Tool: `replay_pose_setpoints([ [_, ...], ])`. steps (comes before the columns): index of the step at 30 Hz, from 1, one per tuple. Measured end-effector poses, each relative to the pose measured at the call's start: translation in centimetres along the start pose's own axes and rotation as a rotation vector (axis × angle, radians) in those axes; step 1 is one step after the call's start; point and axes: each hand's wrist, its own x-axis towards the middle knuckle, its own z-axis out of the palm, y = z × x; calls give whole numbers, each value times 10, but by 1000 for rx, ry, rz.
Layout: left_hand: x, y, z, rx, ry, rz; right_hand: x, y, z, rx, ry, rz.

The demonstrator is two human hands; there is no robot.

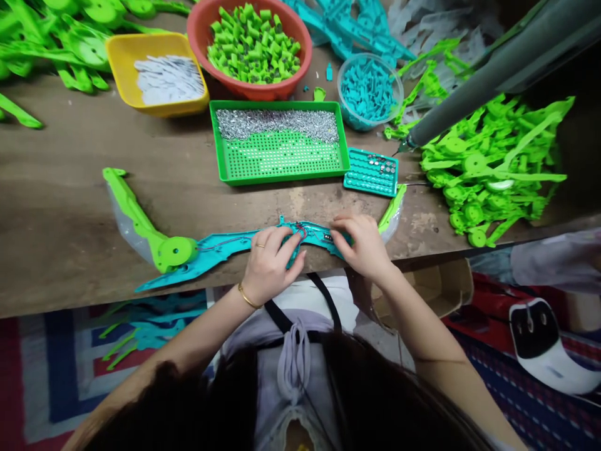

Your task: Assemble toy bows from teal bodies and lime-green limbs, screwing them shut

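Note:
A teal plastic toy bow half [220, 244] lies along the front edge of the bench, its inner side up with thin red wires showing. At its left end a lime-green limb [141, 216] with a round hub and clear film is attached; another green limb [393, 210] shows at the right end. My left hand [272, 260] is closed over the bow's middle at the grip, fingertips beside the red wires. Further right, my right hand [361, 244] has its fingers bent onto the bow, next to a small dark part. Its fingertips are partly hidden.
A green perforated tray [282, 178] of small screws stands behind the bow, beside a teal ribbed tray [370, 181] with button-like metal pieces. Behind are a yellow bowl [122, 75], a red bowl [197, 37] and a clear tub [399, 94]. A grey pneumatic-looking tool [479, 81] hangs right, above green parts [493, 169].

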Motion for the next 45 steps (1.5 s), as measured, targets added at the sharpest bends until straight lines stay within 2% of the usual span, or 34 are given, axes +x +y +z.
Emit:
replay_pose_setpoints([
  [6,16,3,5,30,-236,29,-16,3,4,-168,37,-126],
  [13,19,7,5,27,-295,-41,-30,12,0,-216,-1,-118],
  [16,20,8,5,59,-319,-54,-35,15,2,-211,33,-132],
  [20,21,9,6,101,-317,-47,-36,15,1,-235,54,-153],
  [28,20,9,8,105,-299,-33,-36,15,2,-175,39,-81],
  [40,17,8,13,145,-220,-23,-26,20,-2,-52,-108,-122],
  [45,16,9,13,136,-223,-27,-27,18,-2,-72,-95,-83],
])
